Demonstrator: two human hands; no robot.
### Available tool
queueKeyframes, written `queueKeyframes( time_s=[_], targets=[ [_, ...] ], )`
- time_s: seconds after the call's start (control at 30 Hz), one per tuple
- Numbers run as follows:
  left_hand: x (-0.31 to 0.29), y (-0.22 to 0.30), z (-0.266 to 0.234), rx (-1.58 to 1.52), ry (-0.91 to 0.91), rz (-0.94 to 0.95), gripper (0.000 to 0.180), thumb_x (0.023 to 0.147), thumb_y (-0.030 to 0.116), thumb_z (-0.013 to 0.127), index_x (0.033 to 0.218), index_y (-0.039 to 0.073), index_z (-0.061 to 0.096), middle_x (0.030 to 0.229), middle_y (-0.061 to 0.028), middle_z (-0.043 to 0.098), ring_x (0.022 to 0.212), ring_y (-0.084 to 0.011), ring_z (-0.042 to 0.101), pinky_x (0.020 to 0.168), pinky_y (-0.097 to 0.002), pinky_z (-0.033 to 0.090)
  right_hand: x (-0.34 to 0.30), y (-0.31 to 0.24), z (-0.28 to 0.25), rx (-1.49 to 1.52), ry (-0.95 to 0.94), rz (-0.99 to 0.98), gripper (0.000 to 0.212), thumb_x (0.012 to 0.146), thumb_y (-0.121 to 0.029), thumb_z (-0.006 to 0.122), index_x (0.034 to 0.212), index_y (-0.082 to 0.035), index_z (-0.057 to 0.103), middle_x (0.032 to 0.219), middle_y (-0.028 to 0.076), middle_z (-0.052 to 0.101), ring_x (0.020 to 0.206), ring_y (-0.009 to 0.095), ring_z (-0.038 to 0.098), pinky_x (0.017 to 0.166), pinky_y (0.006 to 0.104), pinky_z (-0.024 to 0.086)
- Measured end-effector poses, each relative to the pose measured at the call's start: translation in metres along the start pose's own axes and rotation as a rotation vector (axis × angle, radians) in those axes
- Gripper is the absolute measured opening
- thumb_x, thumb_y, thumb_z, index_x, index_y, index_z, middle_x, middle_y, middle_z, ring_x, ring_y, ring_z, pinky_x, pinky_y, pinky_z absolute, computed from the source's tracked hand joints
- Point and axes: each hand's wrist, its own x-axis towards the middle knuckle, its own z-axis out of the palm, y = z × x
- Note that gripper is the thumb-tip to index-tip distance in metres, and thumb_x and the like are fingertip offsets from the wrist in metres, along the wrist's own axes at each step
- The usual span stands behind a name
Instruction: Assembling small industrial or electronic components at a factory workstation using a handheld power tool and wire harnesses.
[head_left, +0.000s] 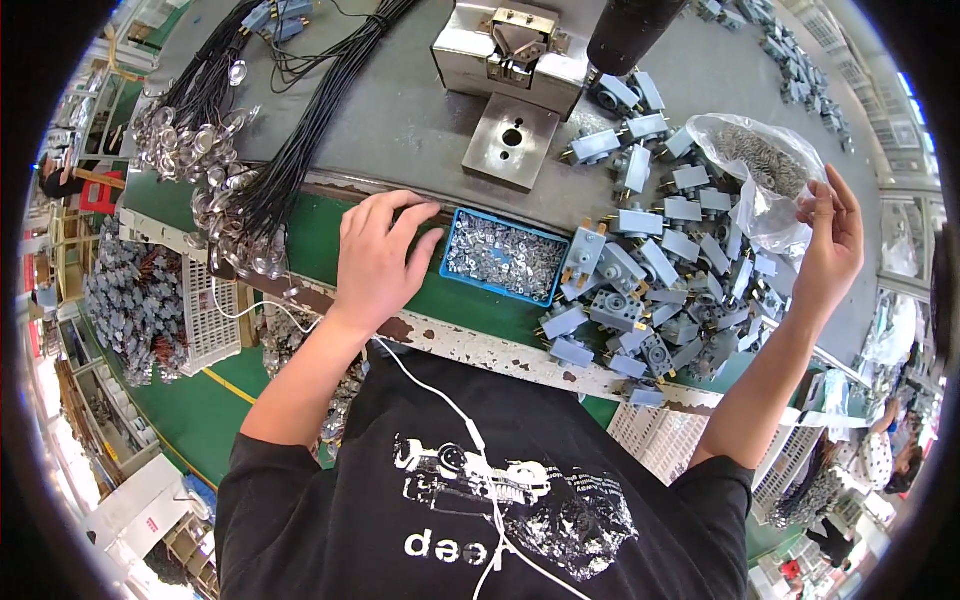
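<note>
My left hand [382, 258] lies at the table's front edge, just left of a blue tray [447, 262] full of small metal parts. Its fingers are loosely curved and apart, with nothing in them. Over on the right, my right hand [835, 228] pinches the rim of a clear plastic bag [757, 212]. Inside the bag is a heap of small metal springs [752, 152]. A pile of grey-blue plug-like housings with brass pins [640, 222] spreads between the tray and the bag.
A steel fixture [513, 62] with a holed metal plate [510, 140] stands at the back middle, beside a dark cylinder [632, 35]. Bundled black cables [318, 128] with shiny round metal ends [195, 140] hang over the left edge. A white cord [425, 385] crosses my front.
</note>
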Motion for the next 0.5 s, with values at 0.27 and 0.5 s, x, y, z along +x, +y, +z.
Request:
queueKeyframes(
  time_s=[0.27, 0.5],
  targets=[
    [0.012, 0.007, 0.013, 0.0, 0.111, -0.091, 0.014, 0.083, 0.013, 0.077, 0.093, 0.01, 0.068, 0.097, -0.0034, 0.065, 0.097, -0.0247, 0.062, 0.086, -0.0398, 0.044, 0.0, 0.002, -0.001, 0.0, -0.017, -0.005, 0.026, 0.104, -0.009, 0.061, 0.127, -0.002, 0.069, 0.102, 0.007, 0.074, 0.083, 0.008, 0.065, 0.077, 0.0244, 0.055],
    [0.012, 0.005, 0.012, -0.039, 0.114, -0.058, 0.013, 0.081, 0.004, 0.072, 0.091, 0.008, 0.066, 0.097, -0.0063, 0.065, 0.094, -0.028, 0.063, 0.083, -0.0402, 0.048, 0.0, 0.002, -0.002, -0.035, -0.007, 0.013, 0.027, 0.104, -0.01, 0.061, 0.129, -0.001, 0.068, 0.104, 0.008, 0.074, 0.084, 0.009, 0.065, 0.078, 0.0249, 0.054]
  ],
)
